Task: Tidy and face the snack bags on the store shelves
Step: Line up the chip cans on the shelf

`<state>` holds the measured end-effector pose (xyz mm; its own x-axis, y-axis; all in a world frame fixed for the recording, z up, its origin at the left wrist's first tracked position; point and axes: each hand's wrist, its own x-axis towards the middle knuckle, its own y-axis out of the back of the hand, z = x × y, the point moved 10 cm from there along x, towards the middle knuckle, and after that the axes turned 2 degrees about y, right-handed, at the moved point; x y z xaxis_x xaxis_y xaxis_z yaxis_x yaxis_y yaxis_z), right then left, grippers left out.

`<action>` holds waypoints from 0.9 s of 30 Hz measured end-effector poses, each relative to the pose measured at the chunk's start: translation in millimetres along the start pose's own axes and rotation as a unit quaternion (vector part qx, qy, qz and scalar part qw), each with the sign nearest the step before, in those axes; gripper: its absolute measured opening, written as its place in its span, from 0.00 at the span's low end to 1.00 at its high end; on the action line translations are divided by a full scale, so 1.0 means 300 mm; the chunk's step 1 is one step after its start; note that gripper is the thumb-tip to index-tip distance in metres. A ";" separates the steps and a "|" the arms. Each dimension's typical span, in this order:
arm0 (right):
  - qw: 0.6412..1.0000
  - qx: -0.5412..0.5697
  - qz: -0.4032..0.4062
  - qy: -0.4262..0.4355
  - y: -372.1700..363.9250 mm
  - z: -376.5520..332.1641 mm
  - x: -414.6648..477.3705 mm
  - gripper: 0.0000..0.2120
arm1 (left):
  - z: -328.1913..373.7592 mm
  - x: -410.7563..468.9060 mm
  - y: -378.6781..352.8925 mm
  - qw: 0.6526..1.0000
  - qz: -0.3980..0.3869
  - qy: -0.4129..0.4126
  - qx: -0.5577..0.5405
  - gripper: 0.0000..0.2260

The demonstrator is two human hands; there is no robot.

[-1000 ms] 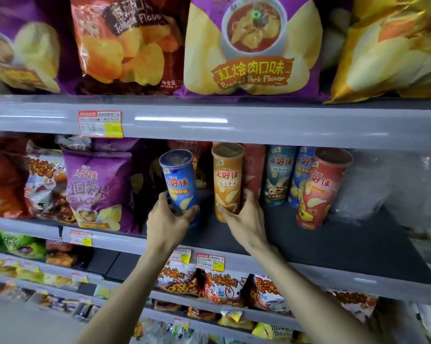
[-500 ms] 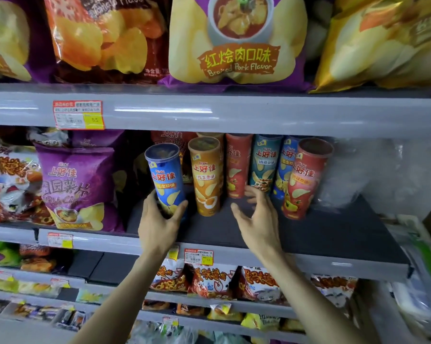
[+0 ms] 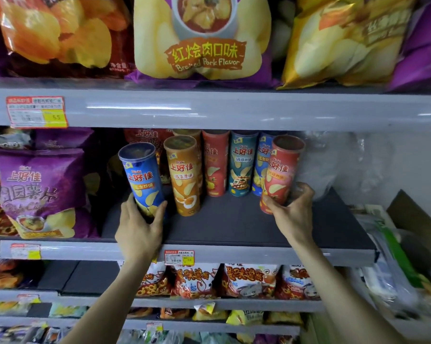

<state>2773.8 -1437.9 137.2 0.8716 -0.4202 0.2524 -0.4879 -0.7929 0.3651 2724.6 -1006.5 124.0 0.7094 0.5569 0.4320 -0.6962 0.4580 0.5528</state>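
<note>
On the dark middle shelf (image 3: 234,227) stands a row of chip canisters. My left hand (image 3: 140,227) grips the base of a blue canister (image 3: 142,177), which tilts to the left. My right hand (image 3: 292,212) is closed around the bottom of a red canister (image 3: 282,170) at the right end, tilted slightly. An orange canister (image 3: 184,175) stands between them, free of both hands. Behind it are a red canister (image 3: 215,162), a teal canister (image 3: 241,162) and another blue one, partly hidden.
A purple chip bag (image 3: 38,192) stands left of the canisters. Large chip bags (image 3: 202,38) fill the shelf above. Red-and-white snack bags (image 3: 246,281) sit on the shelf below. Clear plastic wrap (image 3: 345,165) and a green-striped package (image 3: 393,249) lie at the right.
My right hand let go of the orange canister, moved right along the shelf and took hold of the red canister. My left hand kept the blue canister. The camera moved closer.
</note>
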 end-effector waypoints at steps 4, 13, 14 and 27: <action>1.000 -0.018 -0.002 -0.009 -0.028 -0.002 0.014 0.34 | -0.005 -0.001 -0.001 1.000 0.000 0.003 0.001 0.30; 0.989 0.005 -0.124 0.084 -0.194 -0.132 -0.082 0.37 | -0.001 -0.004 -0.002 1.000 0.008 0.002 0.005 0.30; 0.985 -0.002 -0.142 0.095 -0.229 -0.156 -0.092 0.39 | -0.001 -0.004 0.000 1.000 0.008 0.003 0.006 0.30; 0.973 0.002 -0.205 0.107 -0.471 -0.232 -0.106 0.40 | 0.010 -0.002 0.011 1.000 -0.008 -0.003 0.001 0.29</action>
<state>2811.7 -1281.9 139.8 0.9629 0.0334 0.2678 -0.1009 -0.8759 0.4719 2722.2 -1007.4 127.6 0.7209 0.5453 0.4277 -0.6847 0.4648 0.5614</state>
